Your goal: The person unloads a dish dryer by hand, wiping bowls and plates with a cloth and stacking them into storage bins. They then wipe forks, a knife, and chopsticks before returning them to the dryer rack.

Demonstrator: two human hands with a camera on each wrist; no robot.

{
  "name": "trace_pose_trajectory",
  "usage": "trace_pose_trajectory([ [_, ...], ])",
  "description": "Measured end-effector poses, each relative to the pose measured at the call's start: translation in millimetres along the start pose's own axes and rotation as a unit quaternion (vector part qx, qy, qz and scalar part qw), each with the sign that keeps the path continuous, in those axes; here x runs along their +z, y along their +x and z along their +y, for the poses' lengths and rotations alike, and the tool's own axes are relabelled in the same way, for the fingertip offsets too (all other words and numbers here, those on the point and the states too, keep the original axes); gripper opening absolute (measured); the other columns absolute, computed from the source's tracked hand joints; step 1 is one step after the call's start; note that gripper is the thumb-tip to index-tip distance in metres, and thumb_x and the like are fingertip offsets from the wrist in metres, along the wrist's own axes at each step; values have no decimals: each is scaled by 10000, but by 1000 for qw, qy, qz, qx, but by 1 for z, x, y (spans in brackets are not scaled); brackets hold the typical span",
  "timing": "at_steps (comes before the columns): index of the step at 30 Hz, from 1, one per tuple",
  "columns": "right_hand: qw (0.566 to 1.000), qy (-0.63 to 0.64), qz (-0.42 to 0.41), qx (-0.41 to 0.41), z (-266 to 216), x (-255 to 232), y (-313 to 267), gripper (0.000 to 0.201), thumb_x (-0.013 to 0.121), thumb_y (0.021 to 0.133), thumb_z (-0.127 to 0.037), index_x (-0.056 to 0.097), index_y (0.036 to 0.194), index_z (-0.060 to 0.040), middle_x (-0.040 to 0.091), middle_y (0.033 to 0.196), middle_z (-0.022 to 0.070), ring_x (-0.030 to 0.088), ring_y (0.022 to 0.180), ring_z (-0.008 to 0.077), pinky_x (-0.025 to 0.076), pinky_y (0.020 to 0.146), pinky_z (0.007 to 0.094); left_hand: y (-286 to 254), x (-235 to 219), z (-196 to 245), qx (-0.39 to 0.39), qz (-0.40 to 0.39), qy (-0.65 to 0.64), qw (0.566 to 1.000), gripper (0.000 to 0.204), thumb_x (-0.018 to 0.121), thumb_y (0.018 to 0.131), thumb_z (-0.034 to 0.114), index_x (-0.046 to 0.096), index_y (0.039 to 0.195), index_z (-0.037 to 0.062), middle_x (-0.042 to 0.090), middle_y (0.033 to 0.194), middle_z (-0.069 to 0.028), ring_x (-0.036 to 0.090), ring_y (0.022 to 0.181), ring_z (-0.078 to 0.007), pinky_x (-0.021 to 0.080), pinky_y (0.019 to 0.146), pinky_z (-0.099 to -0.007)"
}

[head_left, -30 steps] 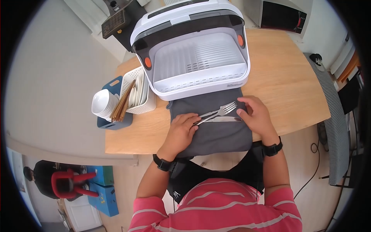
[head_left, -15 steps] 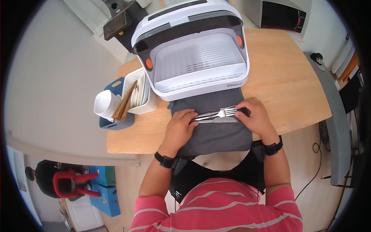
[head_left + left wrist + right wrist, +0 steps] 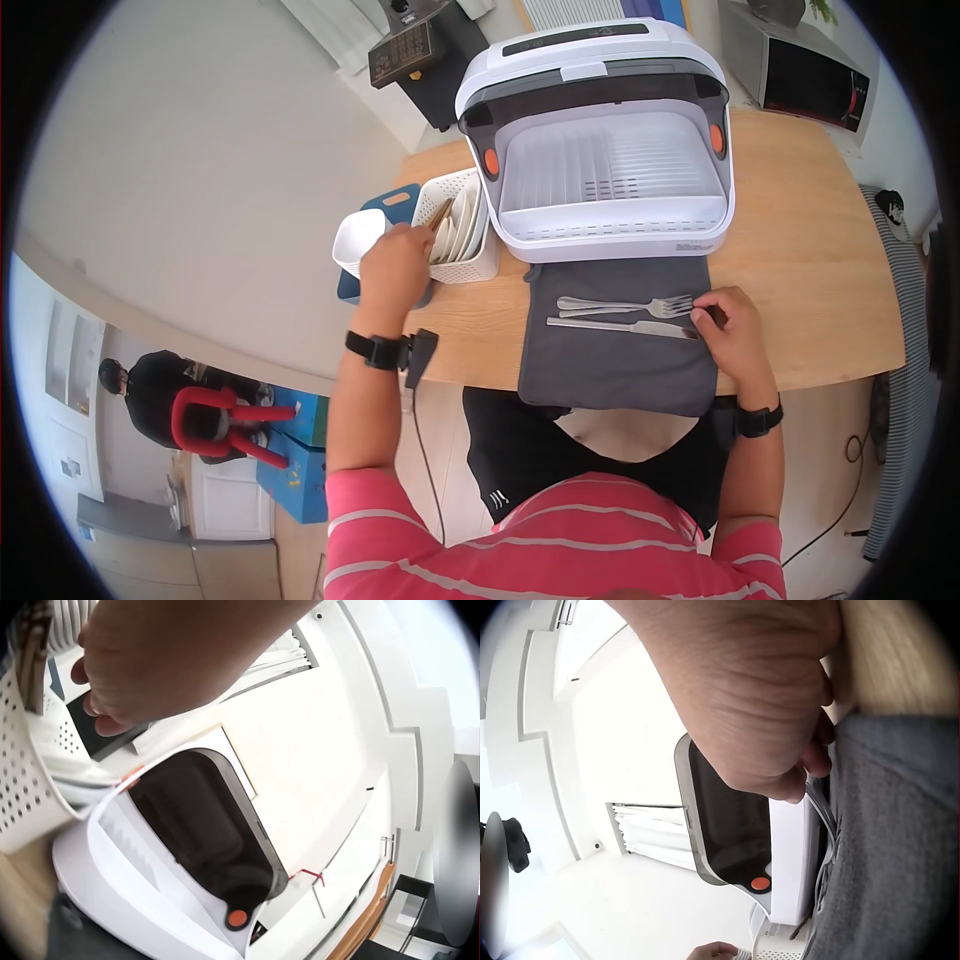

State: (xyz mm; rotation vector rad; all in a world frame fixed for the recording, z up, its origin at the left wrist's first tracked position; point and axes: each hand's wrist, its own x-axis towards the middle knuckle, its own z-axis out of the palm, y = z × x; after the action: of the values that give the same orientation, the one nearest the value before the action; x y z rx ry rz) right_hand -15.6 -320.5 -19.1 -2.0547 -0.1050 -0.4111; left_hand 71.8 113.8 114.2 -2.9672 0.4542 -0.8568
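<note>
My left hand (image 3: 397, 268) reaches over the wooden chopsticks (image 3: 438, 217), between the stacked white bowls (image 3: 357, 238) and the white perforated basket (image 3: 480, 262). Its fingers are bent in the left wrist view, but I cannot tell if they grip the chopsticks. White plates (image 3: 464, 228) stand inside the basket. On the dark grey cloth (image 3: 610, 375) lie a fork (image 3: 660, 307), another slim metal piece partly under it, and a knife (image 3: 630, 326). The right hand (image 3: 735, 325) rests by the fork's tines, thumb and fingers loosely bent, right at the tips.
A white appliance (image 3: 610, 238) with a raised dark lid and ribbed rack stands behind the cloth. The bowls sit in a blue basket (image 3: 402, 200) at the left. A microwave (image 3: 810, 85) is at the back right. Another person (image 3: 150, 400) is at the far left.
My left hand has left the cutlery and moved left to the chopsticks. The forks, tilted before, now lie nearly parallel to the knife. The right hand stays by the tines. The head view has shifted.
</note>
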Motion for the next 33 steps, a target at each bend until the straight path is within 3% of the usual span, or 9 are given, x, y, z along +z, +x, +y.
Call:
trace_pose_trajectory([
  [2,1000,-4,3,-5,0,-1,0,115,759,829,-67,709,926,-30,654,872,113,614,790,260,488,693,364,5,-11,-15,-42,-181,130,974,130,667,861,99,765,945,116,721,959,-102,698,860,-315,573,716,-416],
  [9,1000,8,8,1,4,1,0,117,760,838,-68,715,938,-30,666,879,105,608,788,246,485,700,355,-15,-23,-18,-2,-169,90,981,116,664,857,112,765,912,112,727,993,-102,692,914,-329,568,762,-439],
  [11,1000,3,7,-9,7,1,0,115,759,843,-69,715,942,-31,667,885,105,609,789,242,484,700,349,-17,-28,-13,-18,-192,57,980,170,639,868,68,761,984,85,741,1015,-84,683,950,-347,559,821,-449],
  [15,1000,4,9,-11,5,1,0,109,756,853,-67,716,949,-31,669,896,103,609,791,233,484,699,338,-23,-22,-19,13,-158,63,985,160,629,840,52,752,926,108,728,986,-86,688,930,-320,539,782,-435],
  [18,1000,8,14,-8,7,3,-1,108,756,857,-69,716,949,-30,669,894,102,608,786,231,484,698,338,-26,-22,-22,21,-155,93,983,187,697,825,61,763,993,111,741,1000,-54,685,930,-316,549,821,-445],
  [24,1000,1,10,2,4,2,0,115,762,856,-74,716,951,-28,665,892,101,599,771,219,479,692,332,-28,-13,-24,41,-101,143,984,198,750,793,80,766,977,149,724,935,-20,672,889,-265,540,787,-424],
  [27,1000,6,8,12,4,1,0,117,763,856,-73,716,952,-27,663,891,99,595,767,215,477,689,331,-26,-14,-24,28,-99,158,982,179,757,796,107,765,969,155,724,888,-20,675,861,-263,543,756,-411],
  [29,1000,4,8,7,3,1,0,116,762,856,-72,716,952,-26,662,892,99,596,766,214,477,688,331,-23,-18,-24,18,-54,170,984,154,761,801,137,760,954,146,716,821,-24,683,810,-262,550,717,-403],
  [33,1000,2,10,0,5,2,0,112,760,859,-67,715,952,-23,662,894,100,600,768,215,481,690,329,-20,-25,-14,-23,-63,172,983,159,761,807,163,755,963,130,719,793,-38,690,771,-269,557,692,-407],
])
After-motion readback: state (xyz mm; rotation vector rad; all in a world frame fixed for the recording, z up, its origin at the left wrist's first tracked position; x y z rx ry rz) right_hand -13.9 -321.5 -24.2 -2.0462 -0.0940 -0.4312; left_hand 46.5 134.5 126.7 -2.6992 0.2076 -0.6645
